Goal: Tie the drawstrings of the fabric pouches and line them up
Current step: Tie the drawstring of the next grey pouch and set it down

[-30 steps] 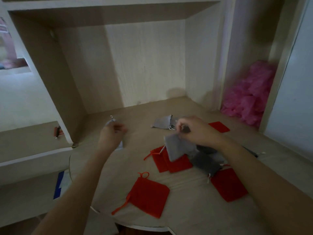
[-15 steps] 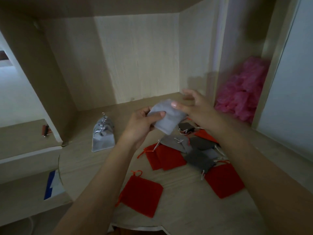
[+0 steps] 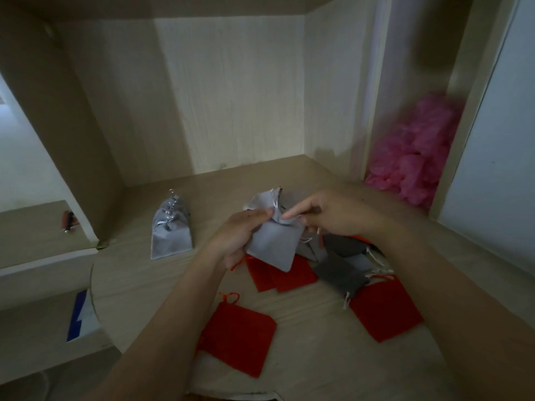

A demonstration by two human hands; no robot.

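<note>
1. Pale wood-grain desk top [image 3: 139,285] tucked into a shelving nook. The light is pretty dim and the front edge is rounded.
2. Closest to the camera is a near red pouch [image 3: 237,337], lying flat and square with its drawstring loop at the top. It looks flat, but I can't tell if there's anything inside.
3. To its right is a second red pouch [image 3: 385,311], also flat. Its top edge meets a dark grey pouch [image 3: 338,274] with pale cords.
4. Two overlapping red pouches [image 3: 283,277] lie partly hidden under the one being held.
5. A light grey pouch [image 3: 272,247], soft velvety fabric, is held up over the pile. The left hand [image 3: 240,235] grips its left side with the thumb at the neck. The right hand [image 3: 327,215] pinches the bunched neck, where a silvery cord shows.
6. More grey pouches sit behind the hands, mostly covered.
7. Farther left is a row of tied grey pouches [image 3: 170,233] with cinched tops, standing one behind another. I can't count them.
8. The far right compartment holds a blurry heap of pink crinkly plastic [image 3: 417,163].
</note>
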